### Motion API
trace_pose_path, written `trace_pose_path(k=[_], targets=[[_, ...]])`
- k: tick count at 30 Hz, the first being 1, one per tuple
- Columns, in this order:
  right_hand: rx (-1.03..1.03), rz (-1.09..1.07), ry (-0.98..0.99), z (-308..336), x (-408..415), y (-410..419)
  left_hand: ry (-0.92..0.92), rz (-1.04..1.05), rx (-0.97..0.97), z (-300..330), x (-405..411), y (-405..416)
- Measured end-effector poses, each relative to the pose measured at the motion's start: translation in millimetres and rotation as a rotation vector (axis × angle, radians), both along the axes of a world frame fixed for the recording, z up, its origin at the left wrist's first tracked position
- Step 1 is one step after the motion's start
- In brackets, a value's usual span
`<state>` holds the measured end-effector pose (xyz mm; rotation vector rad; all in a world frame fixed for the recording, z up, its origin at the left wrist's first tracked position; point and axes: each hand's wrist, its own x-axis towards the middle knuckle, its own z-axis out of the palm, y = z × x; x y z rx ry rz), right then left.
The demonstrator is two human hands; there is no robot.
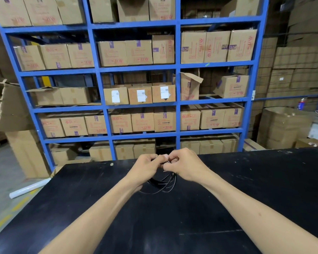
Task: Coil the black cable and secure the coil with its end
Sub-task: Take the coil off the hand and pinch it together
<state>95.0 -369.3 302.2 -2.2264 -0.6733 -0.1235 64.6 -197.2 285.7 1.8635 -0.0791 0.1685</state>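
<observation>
The black cable (163, 184) hangs as a coil of several thin loops just above the black table (246, 189). My left hand (145, 168) grips the top of the coil, fingers closed around the bundle. My right hand (184, 165) meets it from the right, fingertips pinched on the cable at the top of the coil. The two hands touch each other. The cable's end is hidden between the fingers.
A tall blue shelf rack (177, 70) full of cardboard boxes stands right behind the table's far edge. A white roll (28, 187) lies on the floor to the left. Big cardboard boxes (281, 127) stand at the right.
</observation>
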Motion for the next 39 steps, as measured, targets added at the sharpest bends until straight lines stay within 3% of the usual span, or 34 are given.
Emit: trace_pose_path(k=[5,8,11,14,19,28,32,35,39], targets=[[0.02,0.09,-0.084,-6.3,-4.1,0.7,0.114,0.155,-0.455,-1.0,4.3,-4.1],[0.337,0.183,0.089,-13.6,-10.4,6.2,0.138,0.181,-0.603,-7.7,3.4,-6.1],[0.516,0.055,0.118,-26.9,-13.2,20.4,0.163,0.174,-0.641,-14.2,0.9,-7.6],[0.386,-0.057,0.009,-40.1,-10.2,27.1,0.141,0.106,-0.443,-22.1,-6.7,1.3],[0.264,0.022,0.029,-50.8,-5.4,38.8,-0.066,0.125,-0.091,-36.2,-28.8,25.7],[0.29,0.025,0.182,-69.1,7.9,75.5,-0.161,0.204,0.206,-60.1,-39.1,62.1],[0.388,0.065,0.339,-78.8,14.7,82.1,-0.185,0.303,0.246,-73.1,-28.4,66.9],[0.4,0.039,0.402,-89.5,17.7,77.1,-0.252,0.22,0.311,-83.1,-14.5,65.7],[0.401,-0.07,0.417,-109.0,18.5,55.4,-0.375,0.12,0.585,-103.2,6.7,49.8]])
